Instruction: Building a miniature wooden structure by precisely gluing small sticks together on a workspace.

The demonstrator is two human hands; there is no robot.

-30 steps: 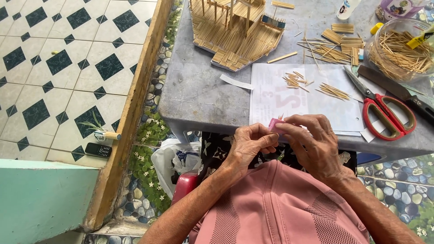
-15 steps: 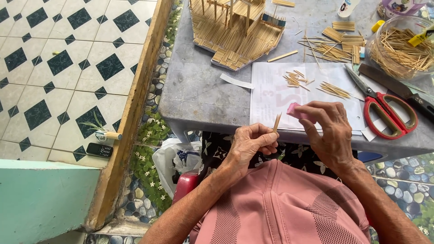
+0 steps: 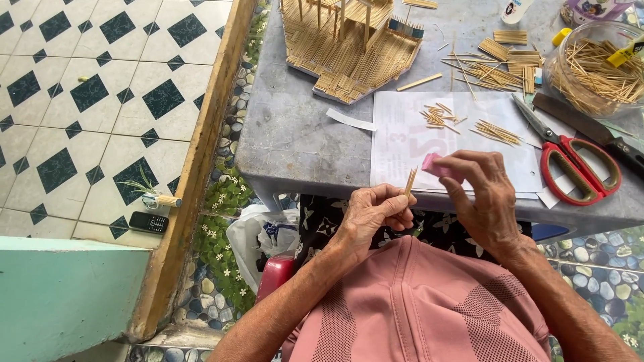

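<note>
A stick (image 3: 410, 181) is being pinched upright by the left hand (image 3: 372, 213); just beside it, a pink block (image 3: 441, 167) is being gripped by the right hand (image 3: 483, 194), over white paper (image 3: 409, 134).

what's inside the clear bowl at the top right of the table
The clear bowl holds a loose heap of thin wooden sticks. Its bottom is covered by them, so anything beneath cannot be seen.

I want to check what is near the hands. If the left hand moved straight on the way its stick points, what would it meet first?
Probably the pink block in the right hand, just past the tip of the stick in the left hand; depth is unclear.
</note>
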